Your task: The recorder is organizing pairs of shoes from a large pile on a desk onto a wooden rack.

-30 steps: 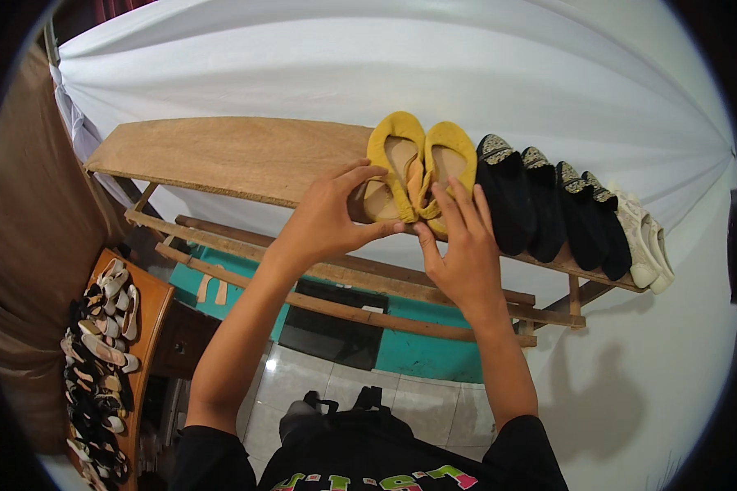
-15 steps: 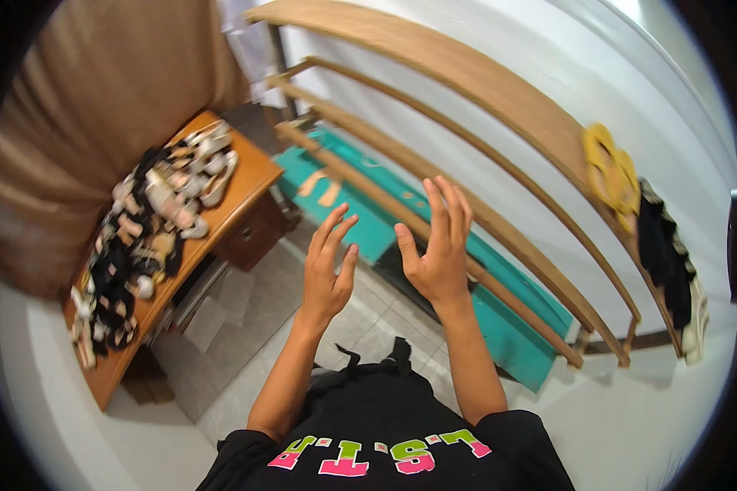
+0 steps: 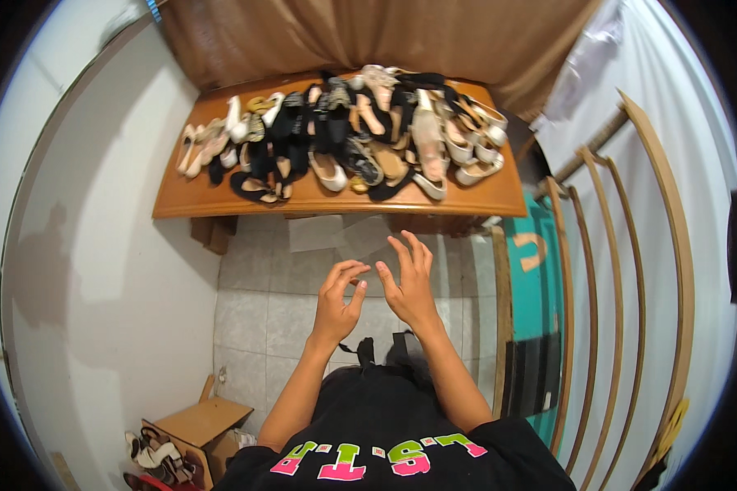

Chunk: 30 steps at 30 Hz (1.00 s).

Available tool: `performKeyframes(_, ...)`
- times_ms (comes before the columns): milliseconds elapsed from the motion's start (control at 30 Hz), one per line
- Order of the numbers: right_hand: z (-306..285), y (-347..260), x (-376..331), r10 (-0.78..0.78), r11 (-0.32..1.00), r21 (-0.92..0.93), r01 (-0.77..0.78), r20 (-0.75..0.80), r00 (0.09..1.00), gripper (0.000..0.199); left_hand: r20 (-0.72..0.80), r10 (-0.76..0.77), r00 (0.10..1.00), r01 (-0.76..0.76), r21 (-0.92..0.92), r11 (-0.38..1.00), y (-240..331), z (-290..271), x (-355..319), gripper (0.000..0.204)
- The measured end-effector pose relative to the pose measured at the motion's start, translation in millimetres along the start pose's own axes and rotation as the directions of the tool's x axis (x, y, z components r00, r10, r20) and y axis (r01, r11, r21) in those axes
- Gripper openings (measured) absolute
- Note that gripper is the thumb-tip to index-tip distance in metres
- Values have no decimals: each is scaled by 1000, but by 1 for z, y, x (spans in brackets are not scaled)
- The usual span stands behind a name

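Observation:
My left hand (image 3: 338,304) is held in the air before my body, fingers apart and nothing in it. Beside it, slightly higher in the picture, my right hand (image 3: 407,282) is raised too, its fingers spread and empty. The two hands are close but do not touch. Beyond them stands a brown wooden table (image 3: 336,200) bearing a crowded pile of shoes. Among these are a white flat (image 3: 327,170) near the front edge, a black shoe (image 3: 252,188) toward the left and a white shoe (image 3: 479,169) at the right end. Neither hand touches the table or shoes.
A wooden slatted rack (image 3: 680,270) rises on the right, with a teal board (image 3: 540,286) behind its bars. At lower left is a cardboard box (image 3: 209,421) beside several sandals (image 3: 160,458). White sheets (image 3: 315,233) lie under the table. A brown curtain (image 3: 385,37) hangs behind.
My view has turned left, bringing the shoe table from the left side to straight ahead and the rack to the right. Both hands stay raised and empty, now slightly lower and closer together.

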State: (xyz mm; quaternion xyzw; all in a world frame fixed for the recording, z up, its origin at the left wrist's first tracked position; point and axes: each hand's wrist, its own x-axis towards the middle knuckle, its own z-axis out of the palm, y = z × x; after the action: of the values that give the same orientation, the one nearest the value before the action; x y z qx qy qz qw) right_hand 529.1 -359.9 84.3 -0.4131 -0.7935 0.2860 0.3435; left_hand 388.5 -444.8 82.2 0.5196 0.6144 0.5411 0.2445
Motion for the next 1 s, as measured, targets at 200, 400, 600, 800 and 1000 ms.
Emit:
performKeyframes(200, 83, -15, 75, -61, 995, 89, 46, 170, 984, 46, -96, -81, 992, 86, 45, 995, -48, -65, 48, 24)
performKeyframes(400, 163, 6, 164, -60, 989, 142, 27, 229, 972, 44, -153, -46, 987, 79, 211, 974, -120, -113, 130, 23)
performKeyframes(600, 225, 21, 268, -14, 976, 208, -60, 337, 941, 44, -62, -193, 979, 203, 277, 939, -176, -162, 199, 24)
performKeyframes(800, 278, 41, 348, 133, 975, 112, -190, 389, 912, 51, -68, -283, 957, 290, 138, 947, -222, -192, 275, 25)
performKeyframes(1000, 314, 37, 391, 366, 923, -1, -385, 306, 879, 58, 50, -296, 954, 299, -61, 952, -263, -205, 357, 30)
